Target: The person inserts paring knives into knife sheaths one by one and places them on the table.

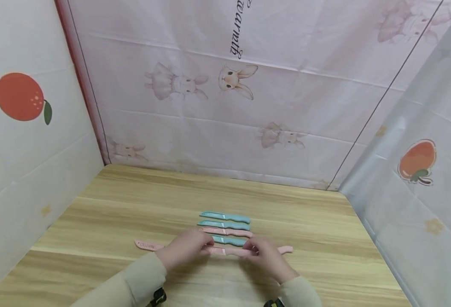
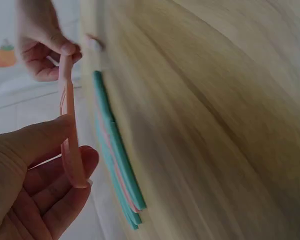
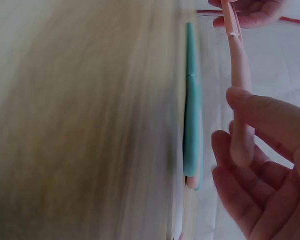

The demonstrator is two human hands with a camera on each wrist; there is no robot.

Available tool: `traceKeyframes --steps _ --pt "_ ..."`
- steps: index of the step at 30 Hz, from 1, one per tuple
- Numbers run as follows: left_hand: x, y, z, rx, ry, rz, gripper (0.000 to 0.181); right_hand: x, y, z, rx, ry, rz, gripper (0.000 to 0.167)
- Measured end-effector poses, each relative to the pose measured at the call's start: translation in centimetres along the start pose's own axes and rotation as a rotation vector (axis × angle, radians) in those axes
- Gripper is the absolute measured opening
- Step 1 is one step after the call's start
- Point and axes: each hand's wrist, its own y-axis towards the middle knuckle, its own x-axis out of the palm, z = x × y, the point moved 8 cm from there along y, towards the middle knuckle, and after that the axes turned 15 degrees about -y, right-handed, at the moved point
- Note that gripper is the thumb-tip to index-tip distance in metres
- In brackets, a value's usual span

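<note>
Both hands hold a pink sheathed paring knife [image 1: 231, 252] just above the wooden table. My left hand [image 1: 188, 246] pinches its sheath end between thumb and fingers, as the left wrist view shows. Its handle [image 3: 240, 65] is pinched near the butt by my right hand [image 1: 267, 256]. Beyond them lies a row of similar knives: a teal knife [image 1: 225, 217] farthest back, a second teal knife [image 1: 223, 224], a pink knife [image 1: 227, 232], then a teal knife [image 1: 229, 241] nearest the hands. The row lies roughly parallel to the held knife.
A pink sheath with dark lettering [image 1: 146, 245] lies left of the row, partly hidden behind the left hand. At the right, a pink handle [image 1: 286, 249] shows past the right hand. Printed cloth walls [image 1: 210, 140] enclose the wooden table [image 1: 152, 192] at the back and sides.
</note>
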Motion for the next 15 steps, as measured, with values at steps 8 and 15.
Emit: traceKeyframes --steps 8,15 --pt "1.0 0.4 -0.7 0.011 0.177 -0.016 0.015 1.3 0.8 0.0 -0.003 -0.176 -0.050 0.012" --pt "1.6 0.9 -1.0 0.005 0.240 -0.019 0.013 1.5 1.1 -0.2 0.010 -0.228 -0.100 0.013"
